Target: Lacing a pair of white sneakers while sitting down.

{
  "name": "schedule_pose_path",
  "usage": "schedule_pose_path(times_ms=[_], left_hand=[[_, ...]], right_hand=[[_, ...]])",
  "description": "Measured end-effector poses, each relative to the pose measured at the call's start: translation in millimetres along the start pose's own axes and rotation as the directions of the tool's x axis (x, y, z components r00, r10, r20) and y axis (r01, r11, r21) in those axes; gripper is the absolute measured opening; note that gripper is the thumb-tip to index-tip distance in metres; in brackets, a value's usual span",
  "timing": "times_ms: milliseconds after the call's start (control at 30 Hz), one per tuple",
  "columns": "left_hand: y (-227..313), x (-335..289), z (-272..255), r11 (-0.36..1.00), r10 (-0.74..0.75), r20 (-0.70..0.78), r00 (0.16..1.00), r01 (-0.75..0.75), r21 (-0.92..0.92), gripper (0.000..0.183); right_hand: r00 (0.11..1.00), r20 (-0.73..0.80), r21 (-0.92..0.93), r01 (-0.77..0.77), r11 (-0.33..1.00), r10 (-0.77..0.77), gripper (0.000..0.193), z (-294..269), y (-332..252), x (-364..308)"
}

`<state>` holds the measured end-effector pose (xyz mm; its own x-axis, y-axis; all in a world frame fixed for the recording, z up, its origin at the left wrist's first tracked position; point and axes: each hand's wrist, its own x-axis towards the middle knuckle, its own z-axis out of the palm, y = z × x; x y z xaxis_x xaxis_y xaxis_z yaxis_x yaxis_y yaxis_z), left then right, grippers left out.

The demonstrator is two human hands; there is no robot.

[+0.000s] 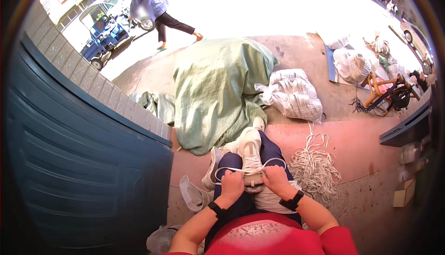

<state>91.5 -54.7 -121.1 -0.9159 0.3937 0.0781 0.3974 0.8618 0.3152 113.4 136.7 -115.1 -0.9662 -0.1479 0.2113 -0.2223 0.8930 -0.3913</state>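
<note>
A white lace-up sneaker (251, 144) rests between my knees, its toe pointing away and its tongue toward me. White shoelace (251, 164) runs through its eyelets and loops out on both sides. My left hand (232, 183) is closed on the lace at the left of the shoe's opening. My right hand (277, 181) pinches the lace at the right. Fingertips of both hands are partly hidden. A bundle of white laces (274, 201) lies on my lap under my right wrist. More pale shoes (193, 194) are at my left leg.
A loose heap of white laces (317, 170) lies on the floor at my right. Ahead stand a green tarp-covered pile (218, 88) and a white plastic sack (295, 95). A blue door (88, 162) bounds the left. Beyond, a person (155, 9) walks past a blue three-wheeler (109, 28).
</note>
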Motion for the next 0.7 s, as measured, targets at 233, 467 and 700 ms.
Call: schedule_pose_path(times_ms=[233,467,700], left_hand=[[3,12,-16,0.908,0.395,-0.053,0.917,-0.381,0.172,0.010],[5,16,-20,0.866,0.415,0.111,0.903,-0.429,0.257,0.009],[11,-4,-23,0.897,0.419,-0.039,0.907,-0.407,0.173,0.011]], right_hand=[[0.979,0.142,0.042,0.143,0.989,-0.147,0.010,-7,5,10],[0.883,0.394,-0.166,0.340,0.926,-0.254,0.005,-10,-9,26],[0.958,0.136,-0.059,0.260,0.964,-0.251,0.004,-17,-8,-6]])
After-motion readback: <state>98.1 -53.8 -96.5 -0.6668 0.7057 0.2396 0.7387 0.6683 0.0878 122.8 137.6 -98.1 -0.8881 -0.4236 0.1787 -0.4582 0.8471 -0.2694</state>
